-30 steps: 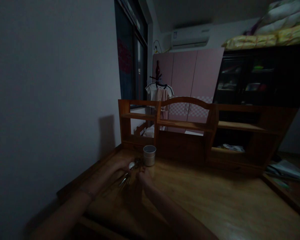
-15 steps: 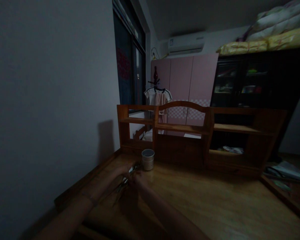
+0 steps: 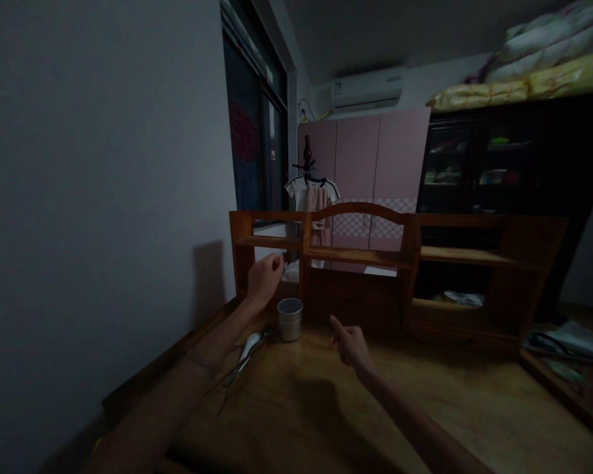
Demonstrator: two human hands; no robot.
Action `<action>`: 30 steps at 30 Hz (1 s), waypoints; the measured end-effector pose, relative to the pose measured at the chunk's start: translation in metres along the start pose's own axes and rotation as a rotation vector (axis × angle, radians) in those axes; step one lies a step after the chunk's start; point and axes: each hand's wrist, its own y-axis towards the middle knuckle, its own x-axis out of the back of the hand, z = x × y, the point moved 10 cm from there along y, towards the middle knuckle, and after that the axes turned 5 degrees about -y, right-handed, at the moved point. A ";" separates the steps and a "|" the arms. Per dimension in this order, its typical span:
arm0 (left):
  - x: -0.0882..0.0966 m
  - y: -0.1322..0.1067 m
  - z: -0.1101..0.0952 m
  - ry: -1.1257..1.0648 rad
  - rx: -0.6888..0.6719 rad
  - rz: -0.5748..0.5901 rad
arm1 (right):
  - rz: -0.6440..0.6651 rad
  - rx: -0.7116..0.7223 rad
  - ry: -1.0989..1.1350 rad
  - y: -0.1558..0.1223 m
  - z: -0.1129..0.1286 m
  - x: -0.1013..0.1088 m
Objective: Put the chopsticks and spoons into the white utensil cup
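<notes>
A light metal cup (image 3: 290,322) stands upright on the wooden desk, between my two hands. Just left of it lies a loose bunch of utensils: a white spoon (image 3: 251,343) and several thin sticks (image 3: 231,376), probably chopsticks. My left hand (image 3: 265,282) is raised above and behind the bunch, its fingers curled into a fist with nothing visible in it. To the right of the cup, my right hand (image 3: 352,345) hovers over the desk, one finger stretched out and the others bent, with no object visible in it. Neither hand touches the cup or the utensils.
A wooden shelf unit (image 3: 360,255) rises along the desk's back edge. The white wall (image 3: 103,197) borders the left side. Papers (image 3: 462,298) sit in the right shelf compartment. A shirt on a stand (image 3: 316,191) and a pink wardrobe (image 3: 358,158) are behind.
Both hands have left the utensils, which now lie on the desk beside the cup. The left hand has gone up; the right hand has moved to the right.
</notes>
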 end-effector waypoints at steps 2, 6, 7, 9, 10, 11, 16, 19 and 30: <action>0.003 0.000 -0.048 -0.081 -0.081 -0.068 | -0.094 0.069 -0.094 0.000 0.011 0.052; -0.028 -0.053 -0.130 -0.273 -0.297 -0.025 | -0.276 0.265 -0.357 -0.021 0.028 0.145; -0.041 -0.075 -0.145 -0.389 -0.386 0.021 | -0.296 0.317 -0.435 -0.030 0.029 0.161; -0.074 -0.118 -0.163 -0.504 -0.514 0.122 | -0.274 0.409 -0.591 -0.047 0.021 0.181; -0.092 -0.137 -0.166 -0.482 -0.565 0.162 | -0.251 0.447 -0.661 -0.054 0.014 0.186; -0.111 -0.155 -0.169 -0.427 -0.649 0.205 | -0.226 0.476 -0.723 -0.061 0.004 0.189; -0.186 -0.198 -0.151 -0.161 -0.810 0.337 | -0.166 0.516 -0.913 -0.073 -0.046 0.186; -0.201 -0.194 -0.133 -0.183 -0.700 0.384 | -0.140 0.525 -0.960 -0.072 -0.059 0.176; -0.218 -0.185 -0.102 -0.510 -0.288 0.546 | -0.111 0.592 -0.903 -0.089 -0.042 0.155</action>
